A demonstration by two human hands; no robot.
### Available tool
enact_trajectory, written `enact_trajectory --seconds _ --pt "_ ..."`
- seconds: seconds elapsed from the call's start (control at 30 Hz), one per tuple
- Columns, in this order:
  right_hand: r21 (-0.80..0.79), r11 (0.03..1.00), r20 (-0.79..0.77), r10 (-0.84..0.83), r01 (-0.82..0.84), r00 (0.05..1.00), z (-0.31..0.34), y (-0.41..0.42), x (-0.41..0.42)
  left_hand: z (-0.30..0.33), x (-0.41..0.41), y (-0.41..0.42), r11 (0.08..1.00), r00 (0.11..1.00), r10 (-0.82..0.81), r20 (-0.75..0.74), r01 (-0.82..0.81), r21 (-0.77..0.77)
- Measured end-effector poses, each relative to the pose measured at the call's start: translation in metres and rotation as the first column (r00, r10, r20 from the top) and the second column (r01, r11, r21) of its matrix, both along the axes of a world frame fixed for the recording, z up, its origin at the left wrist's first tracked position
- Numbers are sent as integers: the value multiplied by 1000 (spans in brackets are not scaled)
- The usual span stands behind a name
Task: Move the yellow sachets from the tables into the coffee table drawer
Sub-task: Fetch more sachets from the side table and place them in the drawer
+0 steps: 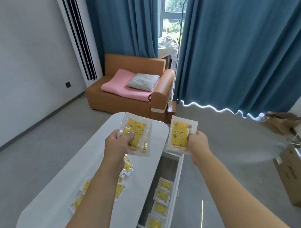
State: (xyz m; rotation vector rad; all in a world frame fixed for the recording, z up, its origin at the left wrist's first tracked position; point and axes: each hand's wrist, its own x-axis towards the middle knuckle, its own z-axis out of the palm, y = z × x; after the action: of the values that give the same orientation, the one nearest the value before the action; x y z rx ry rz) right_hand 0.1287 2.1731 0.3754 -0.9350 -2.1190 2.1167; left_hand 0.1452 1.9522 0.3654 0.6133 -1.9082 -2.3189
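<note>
I had each grip pinching sachets, left point(116, 141) and right point(198, 139); four lay in the drawer point(173, 165) below, several remained on the desk point(46, 206).

1 head-worn wide-angle view looks forward and down from above the white coffee table point(46, 206). It sits close over both forearms, facing the orange sofa point(128, 101) and blue curtains point(238, 48).

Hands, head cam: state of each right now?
Left hand: grips a yellow sachet, possibly a small stack, above the coffee table.
Right hand: pinches one yellow sachet over the open drawer.
</note>
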Motion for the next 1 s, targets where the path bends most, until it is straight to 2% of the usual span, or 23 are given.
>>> enact_trajectory --seconds 0.3,0.57,0.67,0.8,1.0 --pt "-3 998 28 60 -60 998 -45 53 -93 -45 -78 56 996 997 20 68 -15 -84" --pt "31 976 139 208 -215 968 -156 111 -244 -138 -189 128 954 981 39 188 20 -299" --pt "39 964 166 254 -264 953 -218 126 -286 -193 -223 161 891 973 -16 231 119 -439" --pt "23 954 175 290 -298 941 -314 141 -318 -292 -252 188 827 940 -79 331 247 -505" --pt "108 939 88 317 -325 944 -474 159 -344 -457 -271 198 683 912 -91 400 349 -641"
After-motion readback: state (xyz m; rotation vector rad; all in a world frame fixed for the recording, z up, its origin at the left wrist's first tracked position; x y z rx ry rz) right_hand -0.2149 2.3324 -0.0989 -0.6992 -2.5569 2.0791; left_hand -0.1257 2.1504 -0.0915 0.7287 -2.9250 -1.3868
